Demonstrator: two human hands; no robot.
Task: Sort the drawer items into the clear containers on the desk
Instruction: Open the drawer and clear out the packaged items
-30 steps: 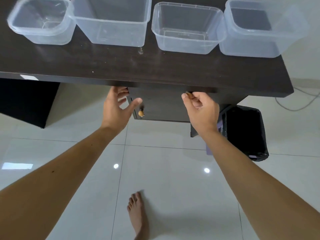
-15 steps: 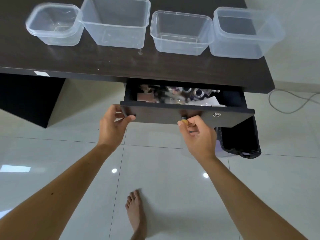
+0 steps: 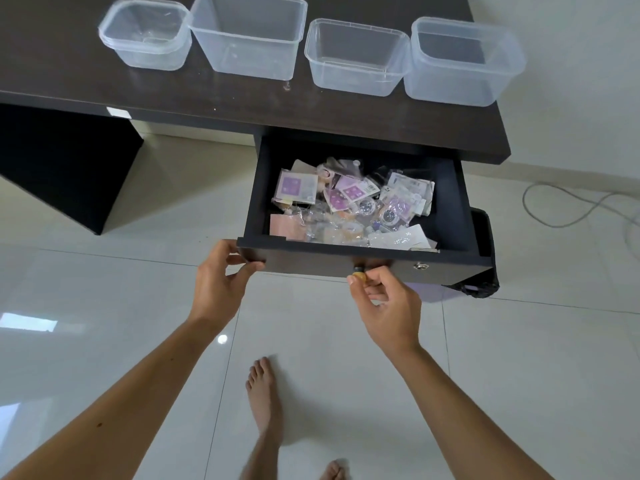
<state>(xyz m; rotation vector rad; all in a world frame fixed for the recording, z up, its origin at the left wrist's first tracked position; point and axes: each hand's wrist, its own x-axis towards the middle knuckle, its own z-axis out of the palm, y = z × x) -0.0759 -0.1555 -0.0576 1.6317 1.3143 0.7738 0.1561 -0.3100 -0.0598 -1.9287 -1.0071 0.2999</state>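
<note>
Beyond our fingertips, on the dark desk [image 3: 86, 81], four clear containers [image 3: 147, 34] stand in a row, all empty as far as we can see, mouths up and waiting. Reading from the left, our left hand [image 3: 216, 285] grips the near left corner of the drawer [image 3: 450, 202], fingers curled over the top edge of its front panel and the thumb pressed underneath; we judge this steadies the drawer so it slides straight. To the right of those fingers, just behind the panel, lie the drawer items [image 3: 349, 206]: a loose heap of small clear packets, purple-printed cards and round little pieces, piled toward the front and middle of the drawer, with bare dark floor around them at the back and sides. The heap has no single direction; the packets lie flat at mixed angles, and the drawer's own long axis runs left to right across us, its open side upward. Further right, our right hand [image 3: 388, 306] pinches the small rounded knob [image 3: 358, 273] between thumb and curled fingers, the natural pulling point. The drawer looks open enough to reach in, so sorting has not yet begun. Right of the knob sits a small metal lock [image 3: 420, 266].
</note>
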